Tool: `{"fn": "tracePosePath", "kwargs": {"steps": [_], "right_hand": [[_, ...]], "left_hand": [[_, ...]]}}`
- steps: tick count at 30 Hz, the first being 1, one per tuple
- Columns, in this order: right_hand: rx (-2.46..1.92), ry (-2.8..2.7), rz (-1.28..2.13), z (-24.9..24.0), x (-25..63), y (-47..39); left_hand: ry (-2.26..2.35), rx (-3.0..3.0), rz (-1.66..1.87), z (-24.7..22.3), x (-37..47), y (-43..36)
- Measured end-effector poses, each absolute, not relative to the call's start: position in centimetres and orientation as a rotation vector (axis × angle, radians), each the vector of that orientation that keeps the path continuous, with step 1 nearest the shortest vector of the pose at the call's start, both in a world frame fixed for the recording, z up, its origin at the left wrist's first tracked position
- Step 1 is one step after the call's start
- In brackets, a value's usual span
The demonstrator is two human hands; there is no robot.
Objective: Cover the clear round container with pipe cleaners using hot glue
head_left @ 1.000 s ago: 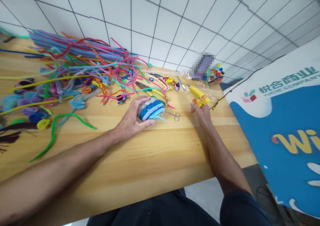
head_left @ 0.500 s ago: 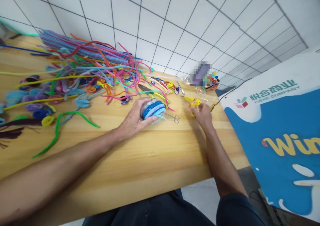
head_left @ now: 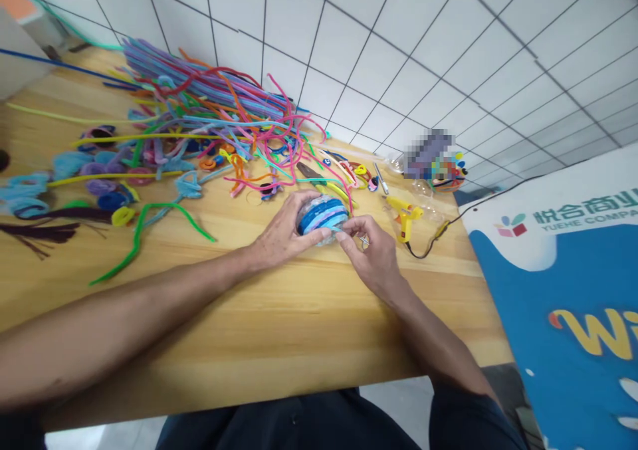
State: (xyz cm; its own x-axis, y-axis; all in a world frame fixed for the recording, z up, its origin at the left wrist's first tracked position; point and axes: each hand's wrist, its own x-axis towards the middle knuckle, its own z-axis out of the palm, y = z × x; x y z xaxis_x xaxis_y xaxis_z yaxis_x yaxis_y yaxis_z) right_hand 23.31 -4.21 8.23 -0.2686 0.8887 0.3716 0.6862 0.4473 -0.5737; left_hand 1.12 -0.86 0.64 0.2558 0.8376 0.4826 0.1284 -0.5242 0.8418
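Note:
A rounded clear ball [head_left: 323, 215] is banded with dark blue, light blue and lilac pipe cleaners. My left hand [head_left: 284, 234] is wrapped round its left side, thumb along the lower front. At the ball's right side, my right hand [head_left: 371, 250] pinches the loose end of a light blue pipe cleaner [head_left: 339, 228] between thumb and fingers. Small scissors [head_left: 365, 241] lie mostly hidden behind the right hand. Beyond that hand, a yellow hot glue gun [head_left: 405, 216] rests on the table with its cord trailing right.
A large heap of colourful pipe cleaners [head_left: 209, 98] spreads along the wall at the left. A bent green pipe cleaner [head_left: 137, 244] lies nearer me. Pliers [head_left: 323, 183] sit behind the ball. A printed blue and white board [head_left: 563, 290] stands at the right.
My right hand has let go of the glue gun, left it on the table, and moved left to pinch the pipe cleaner end. My left hand still holds the ball.

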Motion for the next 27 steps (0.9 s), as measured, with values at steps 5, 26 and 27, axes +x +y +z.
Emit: {"fn": "tracePosePath", "kwargs": {"steps": [5,26,27], "right_hand": [[-1.307,-1.966,0.518,8.37,23.13,-3.55],[-1.355,-1.876,0.605,8.66,22.67,-3.17],[-1.357,-1.876,0.606,8.66,22.64,-3.15]], "left_hand": [[0.876,1.821,1.325,0.81,1.15,-0.87],[0.781,1.836,1.235,0.96,0.57,-0.91],[0.786,1.842,1.241,0.95,0.63,-0.9]]}}
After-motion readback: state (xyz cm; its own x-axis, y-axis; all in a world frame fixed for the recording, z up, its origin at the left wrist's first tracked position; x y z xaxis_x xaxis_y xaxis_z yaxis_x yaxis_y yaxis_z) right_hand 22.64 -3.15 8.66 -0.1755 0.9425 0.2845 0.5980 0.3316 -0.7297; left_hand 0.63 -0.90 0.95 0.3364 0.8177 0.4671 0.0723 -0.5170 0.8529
